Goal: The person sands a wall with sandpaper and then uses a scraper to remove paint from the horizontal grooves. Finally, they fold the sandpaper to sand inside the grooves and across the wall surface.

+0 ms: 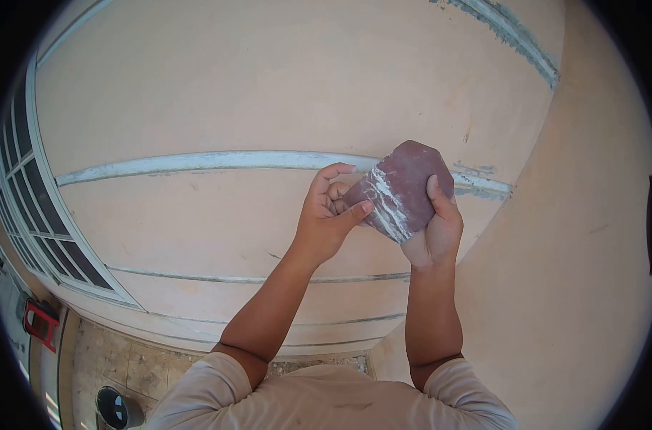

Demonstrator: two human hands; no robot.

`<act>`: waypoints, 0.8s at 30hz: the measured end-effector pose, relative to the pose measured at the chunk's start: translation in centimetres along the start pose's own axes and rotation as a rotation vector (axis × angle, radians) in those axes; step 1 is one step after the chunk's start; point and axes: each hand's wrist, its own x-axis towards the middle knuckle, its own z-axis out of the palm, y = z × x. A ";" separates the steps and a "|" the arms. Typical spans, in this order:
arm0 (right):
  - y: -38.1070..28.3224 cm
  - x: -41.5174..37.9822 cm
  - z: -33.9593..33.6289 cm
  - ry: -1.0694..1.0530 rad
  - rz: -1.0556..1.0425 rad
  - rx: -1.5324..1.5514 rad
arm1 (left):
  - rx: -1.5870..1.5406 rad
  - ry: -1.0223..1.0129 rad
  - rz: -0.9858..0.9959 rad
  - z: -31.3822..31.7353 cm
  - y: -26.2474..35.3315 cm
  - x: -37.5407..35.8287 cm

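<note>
A reddish-brown sheet (412, 179), which looks like sandpaper, is held up between my two hands in front of the wall. White powdery streaks run across its lower left part. My left hand (333, 215) pinches the sheet's left corner, with the thumb on the front face. My right hand (439, 226) grips the right edge, thumb on the front and the other fingers hidden behind. Behind the sheet, a pale blue-white horizontal strip (218, 160) crosses the peach wall (218, 93).
A paned window (43, 208) is on the left. Below it are a red plastic stool (41, 324) and a dark bucket (118, 408) on the tiled floor (136, 365). An adjoining wall (591, 215) stands at the right.
</note>
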 end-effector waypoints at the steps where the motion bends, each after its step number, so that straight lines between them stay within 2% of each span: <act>1: 0.1 0.1 -0.1 0.003 -0.018 -0.016 | 0.001 0.003 0.001 -0.1 0.1 0.1; 4: 0.4 0.5 0.1 0.016 -0.044 -0.039 | 0.187 0.033 -0.012 -0.4 0.1 0.3; 7: 0.5 0.9 0.4 0.039 -0.071 -0.077 | 0.306 0.063 0.085 -0.3 0.3 0.4; 9: 0.1 1.5 1.0 0.046 -0.104 -0.105 | 0.604 0.059 -0.045 0.3 2.5 0.7; 10: -0.6 2.0 1.9 0.078 -0.191 -0.163 | 0.606 0.053 -0.038 0.6 3.6 1.0; 12: -1.9 3.5 3.7 0.113 -0.299 -0.215 | 0.868 0.077 0.379 0.9 5.9 2.3; 14: -3.3 6.1 5.6 0.047 -0.883 -0.612 | 1.050 0.105 0.703 0.0 8.2 4.9; 16: -4.9 10.1 6.9 -0.094 -1.375 -0.975 | 1.230 0.137 1.017 -0.9 11.0 8.2; 17: -5.9 11.3 8.2 -0.101 -1.507 -1.194 | 1.332 0.162 1.167 -1.2 12.7 9.7; 18: -6.9 12.4 9.6 -0.104 -1.632 -1.416 | 1.328 0.150 1.187 -1.6 14.5 11.3; 19: -7.7 14.0 10.6 -0.089 -1.650 -1.411 | 1.419 0.172 1.340 -1.9 16.3 13.0; 20: -8.5 15.7 11.5 -0.120 -1.650 -1.618 | 1.506 0.198 1.491 -2.4 17.6 14.4; 21: -9.0 17.0 12.3 -0.155 -1.632 -1.829 | 1.502 0.190 1.502 -3.2 18.3 15.8; 23: -9.0 19.1 14.5 -0.094 -1.596 -1.943 | 1.603 0.345 1.586 -4.9 18.8 17.8; 24: -8.7 20.0 15.4 -0.039 -1.545 -2.057 | 1.603 0.341 1.593 -5.1 18.7 18.0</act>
